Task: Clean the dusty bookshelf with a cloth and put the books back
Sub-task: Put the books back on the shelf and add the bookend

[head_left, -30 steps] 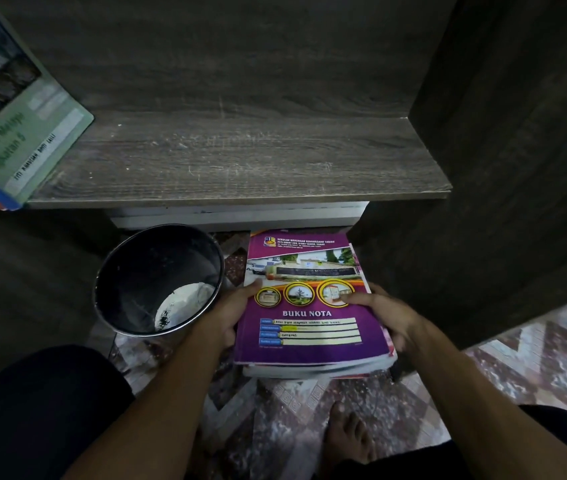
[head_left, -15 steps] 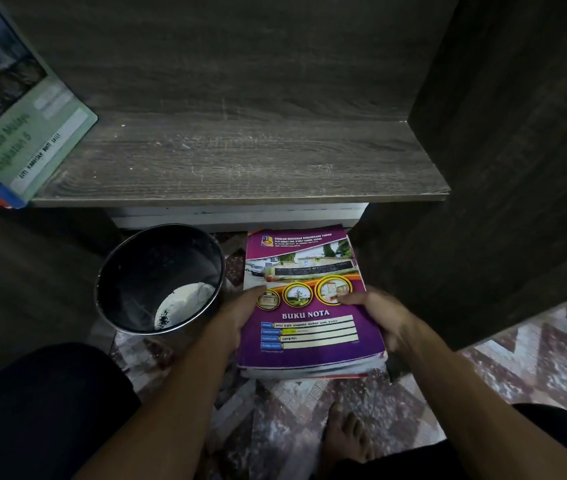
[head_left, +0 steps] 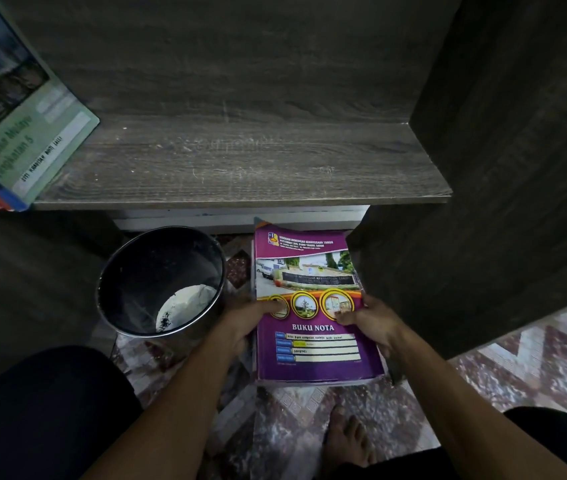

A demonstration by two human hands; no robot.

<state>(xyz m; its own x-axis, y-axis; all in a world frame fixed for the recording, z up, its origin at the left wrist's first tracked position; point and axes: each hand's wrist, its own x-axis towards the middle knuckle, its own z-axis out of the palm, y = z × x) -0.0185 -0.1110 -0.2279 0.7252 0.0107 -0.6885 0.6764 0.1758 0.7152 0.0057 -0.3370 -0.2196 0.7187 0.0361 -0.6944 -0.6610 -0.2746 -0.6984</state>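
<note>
A stack of books (head_left: pixel 313 341) topped by a purple "BUKU NOTA" notebook lies low over the tiled floor, below the dark wooden shelf (head_left: pixel 240 168). My left hand (head_left: pixel 251 323) grips the stack's left edge, thumb on the cover. My right hand (head_left: pixel 372 323) grips its right edge, thumb on the cover too. The shelf board is bare in its middle and right. A green book (head_left: pixel 29 133) leans at the shelf's left end with other books under it. No cloth is visible.
A dark round bucket (head_left: pixel 161 282) with something white inside stands on the floor left of the stack. The bookshelf's side panel (head_left: pixel 500 168) rises close on the right. My knees and a bare foot (head_left: pixel 348 441) are at the bottom.
The stack, held in both hands, has shifted slightly toward the shelf and turned a little straighter. My grip on it is unchanged.
</note>
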